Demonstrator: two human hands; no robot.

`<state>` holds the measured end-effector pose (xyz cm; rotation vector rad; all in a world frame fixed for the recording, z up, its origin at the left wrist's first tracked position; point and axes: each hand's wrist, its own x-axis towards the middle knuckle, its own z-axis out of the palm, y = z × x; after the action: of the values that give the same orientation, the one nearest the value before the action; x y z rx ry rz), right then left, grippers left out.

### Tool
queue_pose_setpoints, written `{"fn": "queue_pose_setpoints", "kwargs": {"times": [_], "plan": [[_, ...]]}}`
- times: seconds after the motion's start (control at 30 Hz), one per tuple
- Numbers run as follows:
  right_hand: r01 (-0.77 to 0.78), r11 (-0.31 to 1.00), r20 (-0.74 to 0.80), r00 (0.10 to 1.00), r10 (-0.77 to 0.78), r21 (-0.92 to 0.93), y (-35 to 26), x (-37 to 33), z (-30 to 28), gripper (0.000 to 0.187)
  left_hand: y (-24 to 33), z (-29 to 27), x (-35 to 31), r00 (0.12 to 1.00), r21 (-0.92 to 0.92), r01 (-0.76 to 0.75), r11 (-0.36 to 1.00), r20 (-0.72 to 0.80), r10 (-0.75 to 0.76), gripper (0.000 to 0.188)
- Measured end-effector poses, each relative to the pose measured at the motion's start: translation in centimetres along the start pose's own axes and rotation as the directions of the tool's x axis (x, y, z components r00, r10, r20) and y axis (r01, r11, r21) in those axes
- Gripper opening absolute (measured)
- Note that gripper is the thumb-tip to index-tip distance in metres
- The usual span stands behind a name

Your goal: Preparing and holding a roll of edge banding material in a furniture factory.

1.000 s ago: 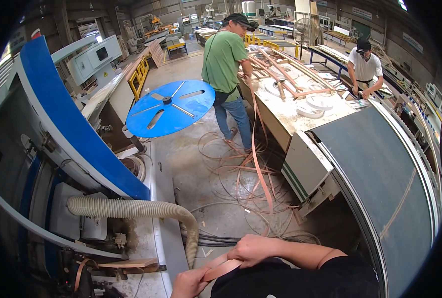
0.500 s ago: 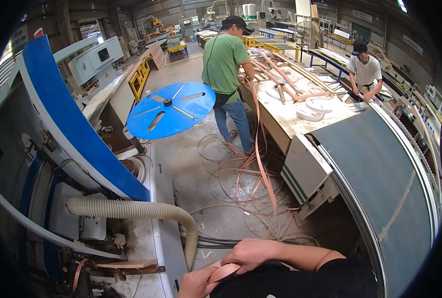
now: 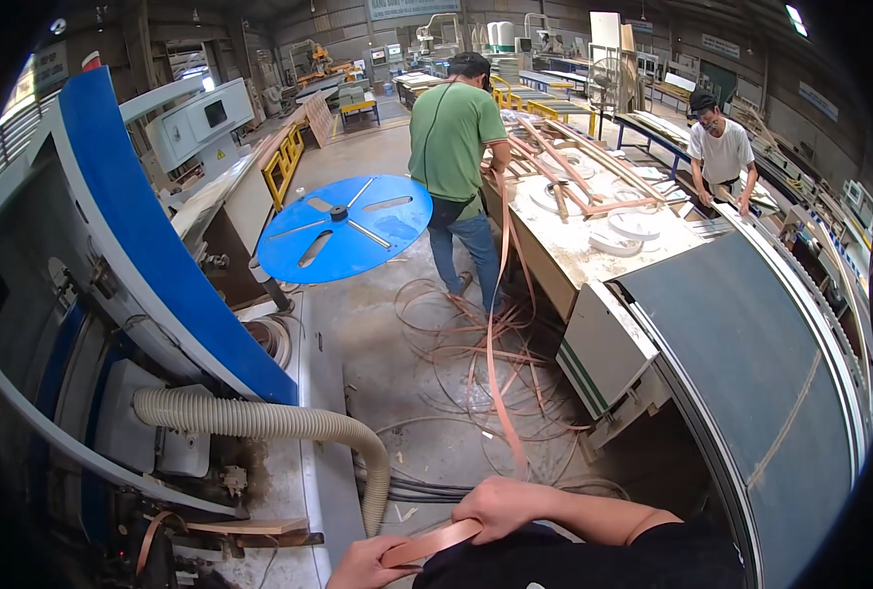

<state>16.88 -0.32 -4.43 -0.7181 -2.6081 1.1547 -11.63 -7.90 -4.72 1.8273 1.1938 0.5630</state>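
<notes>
Low in the picture, both my hands hold a long copper-brown strip of edge banding (image 3: 432, 543). My left hand (image 3: 370, 562) is closed on it, thumb along the strip. Farther right and slightly higher, my right hand (image 3: 498, 507) grips the same strip with wrapped fingers. A short flat length bridges the two hands. Beyond my right hand a long run of banding (image 3: 496, 378) stretches up to the hands of a person in a green shirt (image 3: 456, 137). Loose loops of banding (image 3: 456, 348) lie tangled on the floor by that person's feet.
A blue slotted disc (image 3: 343, 250) stands left, above a machine with a blue panel (image 3: 152, 216) and ribbed hose (image 3: 269, 416). On the right are a dark conveyor belt (image 3: 740, 324) and a worktable (image 3: 569, 260) with wooden strips. Another person (image 3: 723, 147) works beyond. Cables (image 3: 426, 483) cross the floor.
My hands have moved apart, so more banding shows between them. The long run has swung left. The person in green has bent their head further down.
</notes>
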Motion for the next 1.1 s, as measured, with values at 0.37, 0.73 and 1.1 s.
{"fn": "queue_pose_setpoints", "kwargs": {"times": [0.37, 0.73, 1.1], "plan": [[-0.071, 0.971, -0.029, 0.997, 0.066, -0.229, -1.8, 0.8, -0.5, 0.022, 5.3, 2.3, 2.5, 0.854, 0.392, -0.332, 0.858, -0.262, 0.450, 0.044], [0.022, 0.996, -0.053, 0.998, -0.018, 0.084, 0.3, -0.5, -0.6, 0.029, 2.4, 1.0, 0.7, 0.888, 0.343, -0.280, 0.897, -0.263, 0.377, 0.030], [-0.074, 0.991, 0.015, 0.997, 0.076, -0.113, -2.7, 0.9, -0.6, 0.021, 3.9, 3.1, 1.7, 0.921, 0.300, -0.216, 0.929, -0.252, 0.295, 0.040]]}}
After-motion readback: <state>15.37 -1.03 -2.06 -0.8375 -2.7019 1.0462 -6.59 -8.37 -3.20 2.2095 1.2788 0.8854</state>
